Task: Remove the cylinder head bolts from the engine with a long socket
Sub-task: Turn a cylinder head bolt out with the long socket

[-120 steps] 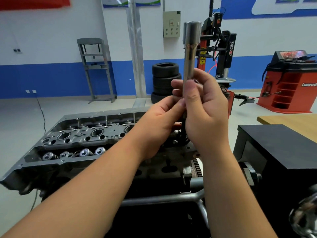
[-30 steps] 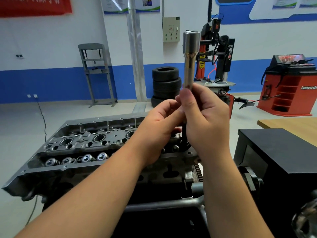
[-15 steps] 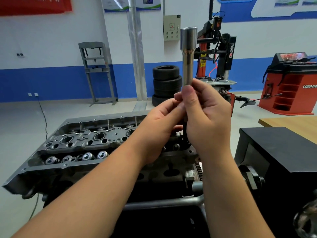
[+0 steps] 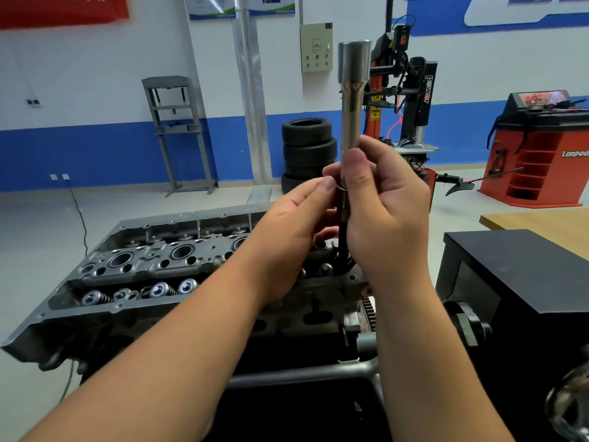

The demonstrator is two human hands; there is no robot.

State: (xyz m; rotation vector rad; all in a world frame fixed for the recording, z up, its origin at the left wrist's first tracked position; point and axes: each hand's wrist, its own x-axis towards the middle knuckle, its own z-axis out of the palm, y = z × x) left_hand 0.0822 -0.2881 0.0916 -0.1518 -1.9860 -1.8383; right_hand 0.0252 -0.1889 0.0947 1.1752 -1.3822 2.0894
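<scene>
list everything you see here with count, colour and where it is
long socket: 1, silver, upright at centre, above the cylinder head
bolt: 1, dark, hanging from the socket's lower end between the hands
cylinder head: 1, grey, on the engine at lower left
valve springs: about four visible, silver, front row of the head
tyres: stack of 3, black, by the back wall
press frame: 1, grey, back left
tyre changer: 1, red and black, back right
wheel balancer: 1, red, far right
cabinet: 1, black, right
wooden table: 1, tan, right edge
left hand: 1, fingertips at the socket's lower end
right hand: 1, gripping the socket
</scene>
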